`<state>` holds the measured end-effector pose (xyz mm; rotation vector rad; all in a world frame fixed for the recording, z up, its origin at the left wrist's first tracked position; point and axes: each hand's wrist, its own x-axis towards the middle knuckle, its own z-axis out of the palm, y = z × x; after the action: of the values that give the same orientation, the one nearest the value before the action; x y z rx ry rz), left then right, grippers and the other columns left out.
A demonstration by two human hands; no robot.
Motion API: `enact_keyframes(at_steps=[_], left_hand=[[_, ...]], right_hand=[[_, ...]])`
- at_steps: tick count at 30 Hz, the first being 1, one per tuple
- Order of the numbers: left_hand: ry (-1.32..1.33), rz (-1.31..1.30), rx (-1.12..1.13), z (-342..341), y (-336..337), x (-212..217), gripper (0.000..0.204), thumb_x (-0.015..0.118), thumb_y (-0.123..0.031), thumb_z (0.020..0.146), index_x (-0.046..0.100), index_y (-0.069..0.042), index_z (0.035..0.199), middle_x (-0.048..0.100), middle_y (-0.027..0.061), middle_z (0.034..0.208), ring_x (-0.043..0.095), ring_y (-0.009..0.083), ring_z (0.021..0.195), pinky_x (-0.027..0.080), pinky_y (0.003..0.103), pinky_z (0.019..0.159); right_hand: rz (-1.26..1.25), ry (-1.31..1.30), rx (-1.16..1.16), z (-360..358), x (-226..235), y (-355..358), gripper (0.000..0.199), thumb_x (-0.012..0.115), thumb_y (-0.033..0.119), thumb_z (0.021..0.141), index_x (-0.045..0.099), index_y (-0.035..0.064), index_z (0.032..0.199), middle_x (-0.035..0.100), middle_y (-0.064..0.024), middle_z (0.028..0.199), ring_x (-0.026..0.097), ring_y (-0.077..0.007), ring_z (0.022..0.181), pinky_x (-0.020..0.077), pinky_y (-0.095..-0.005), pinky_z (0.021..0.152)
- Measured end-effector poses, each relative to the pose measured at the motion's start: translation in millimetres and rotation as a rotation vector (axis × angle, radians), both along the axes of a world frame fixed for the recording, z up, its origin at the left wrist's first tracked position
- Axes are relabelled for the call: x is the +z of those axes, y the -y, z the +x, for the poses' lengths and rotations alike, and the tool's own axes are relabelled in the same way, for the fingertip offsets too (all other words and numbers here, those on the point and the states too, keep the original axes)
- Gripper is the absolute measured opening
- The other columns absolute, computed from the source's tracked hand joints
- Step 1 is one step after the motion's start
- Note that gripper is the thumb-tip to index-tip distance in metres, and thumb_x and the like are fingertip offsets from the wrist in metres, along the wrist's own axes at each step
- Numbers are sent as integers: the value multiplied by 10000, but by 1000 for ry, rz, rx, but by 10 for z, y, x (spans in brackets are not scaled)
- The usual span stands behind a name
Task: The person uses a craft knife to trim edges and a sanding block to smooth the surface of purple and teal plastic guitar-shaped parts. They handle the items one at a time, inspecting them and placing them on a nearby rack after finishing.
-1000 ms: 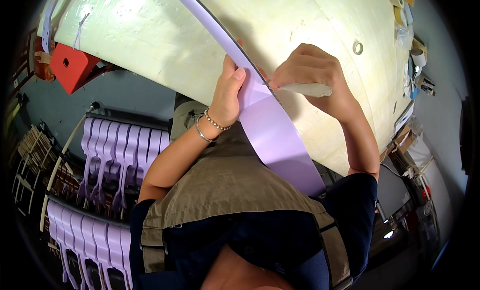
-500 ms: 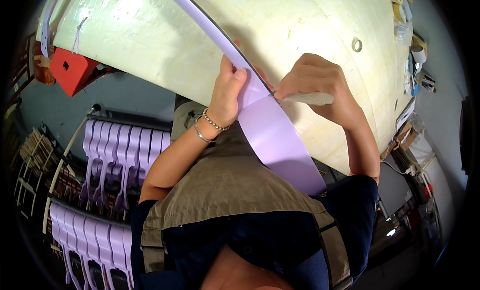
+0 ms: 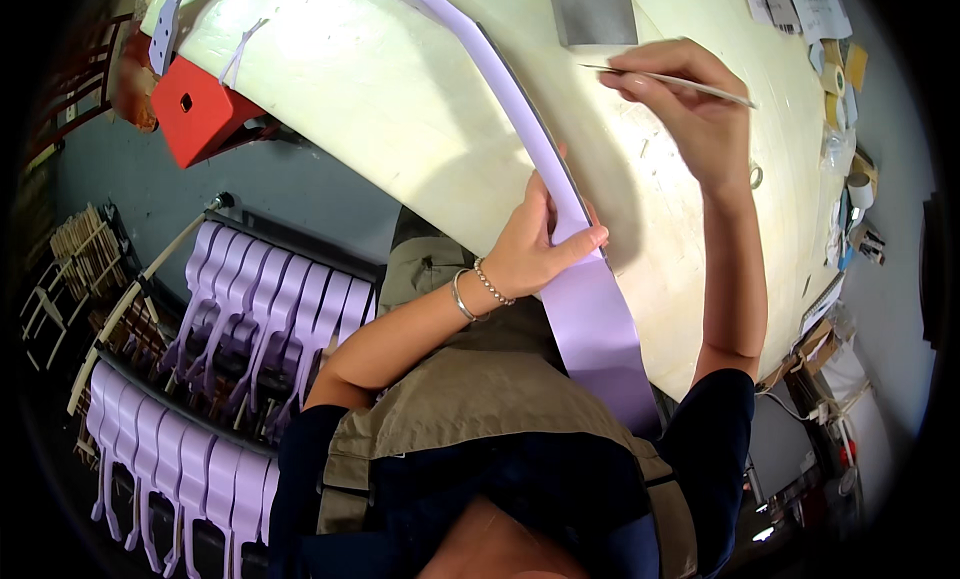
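Observation:
A long lavender leather-like strap [image 3: 597,324] with a dark edge curves from the table's far side toward my body, widening at the near end. My left hand [image 3: 545,241] is closed round its narrow part, the thumb lying across the upper face. Over the table, apart from the strap, my right hand [image 3: 700,109] pinches a thin pale tool [image 3: 737,98] with a dark pointed tip aimed left. What kind of tool it is, I cannot tell.
The pale worktable [image 3: 440,129] carries a grey slab [image 3: 596,14] at the far side and a tape ring [image 3: 756,176]. Papers and rolls line its right edge. At left, similar lavender pieces [image 3: 265,289] hang on a rack, and a red stool [image 3: 200,114] stands behind.
My right hand has lifted the tool off the strap's edge and moved up and away. My left hand still grips the strap, its thumb now across it. The view has shifted.

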<state>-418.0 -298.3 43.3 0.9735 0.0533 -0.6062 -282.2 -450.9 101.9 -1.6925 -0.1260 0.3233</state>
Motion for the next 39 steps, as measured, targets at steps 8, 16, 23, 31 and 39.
enact_keyframes(at_steps=[8, 16, 23, 31, 39], left_hand=[[43, 25, -14, -22, -9, -24, 754, 473, -153, 931, -73, -68, 1444, 547, 133, 953, 600, 218, 876, 465, 369, 825], [6, 64, -21, -97, 7, -109, 663, 314, -341, 981, -47, -29, 1441, 557, 148, 938, 610, 219, 834, 473, 344, 793], [-75, -24, 23, -84, 20, -75, 717, 313, -401, 974, -61, 3, 1433, 554, 151, 931, 600, 225, 846, 469, 352, 800], [-82, -31, 34, -73, 26, -72, 762, 333, -441, 965, -64, 15, 1429, 551, 148, 946, 598, 221, 854, 464, 345, 801], [-62, -3, 18, -53, 19, -67, 757, 309, -467, 965, -56, 3, 1433, 552, 142, 946, 603, 218, 843, 470, 338, 789]], right_hand=[[-151, 178, 193, 393, -147, -571, 104, 706, 100, 782, 681, 42, 864, 648, -21, 818, 603, -115, 739, 495, -238, 682], [-102, 121, 247, 484, -212, -640, 49, 667, 47, 801, 673, 27, 846, 649, -26, 801, 597, -110, 747, 493, -240, 670], [-51, 70, 276, 500, -190, -645, 45, 660, 19, 797, 667, 12, 840, 651, -30, 791, 602, -112, 747, 493, -232, 676], [-129, 190, 295, 531, -231, -627, 71, 715, -26, 727, 689, 2, 787, 669, -60, 782, 609, -134, 711, 478, -247, 641], [-166, 171, 369, 484, -130, -582, 50, 660, 19, 794, 668, 5, 842, 653, -37, 796, 614, -116, 750, 494, -230, 679]])
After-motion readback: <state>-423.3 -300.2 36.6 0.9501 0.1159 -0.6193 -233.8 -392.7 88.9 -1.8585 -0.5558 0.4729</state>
